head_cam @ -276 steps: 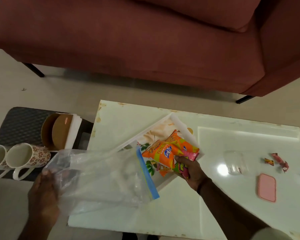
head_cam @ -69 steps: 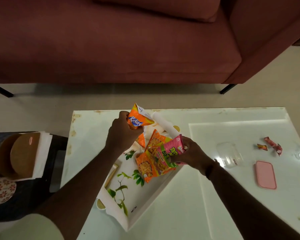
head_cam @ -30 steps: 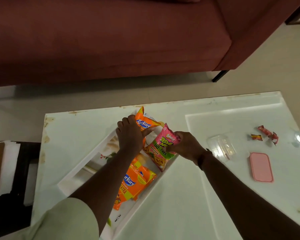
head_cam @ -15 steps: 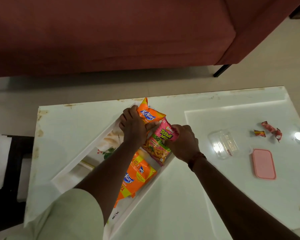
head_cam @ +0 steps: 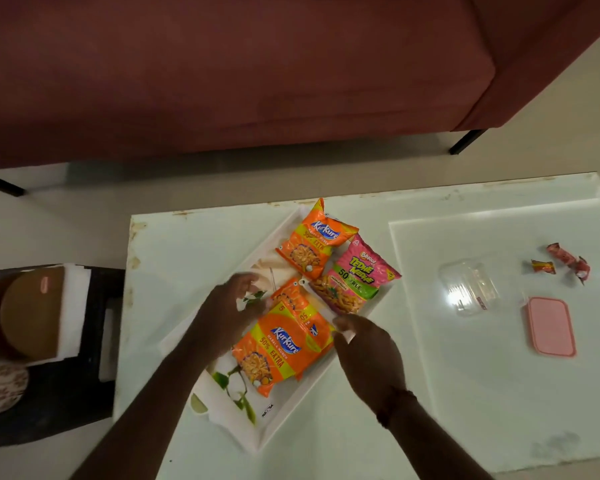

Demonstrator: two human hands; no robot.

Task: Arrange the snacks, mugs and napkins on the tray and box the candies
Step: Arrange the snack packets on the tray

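- Sorting snacks is the step in hand: two packets already lie flat at the tray's (head_cam: 293,401) 1 o'clock end, an orange one (head_cam: 313,244) and a pink one (head_cam: 355,277) just beside it at its 4 o'clock.
- The left hand (head_cam: 226,308) hovers over the tray at 9 o'clock of the near orange stack (head_cam: 280,342), fingers loosely curled; it is blurred, and I cannot tell whether it touches a packet.
- The right hand (head_cam: 368,344) sits at the stack's 3 o'clock, fingertips pinched at the packet's edge or the tray rim; which of the two I cannot make out.
- The stack looks like more than one packet overlapped, so I'd judge the next move is to spread those flat beside the two already placed.
- Well apart at 3 o'clock on the table (head_cam: 465,427) wait the candies (head_cam: 565,263), a clear box (head_cam: 470,285) and its pink lid (head_cam: 550,326), all untouched.
- Off the table at 9 o'clock lie the napkins (head_cam: 73,306) under a brown disc (head_cam: 30,315), with a flowered mug (head_cam: 0,386) at the frame edge; none of them is on the tray yet.
- Room must be kept on the tray's 7 o'clock end for them, I'd say.
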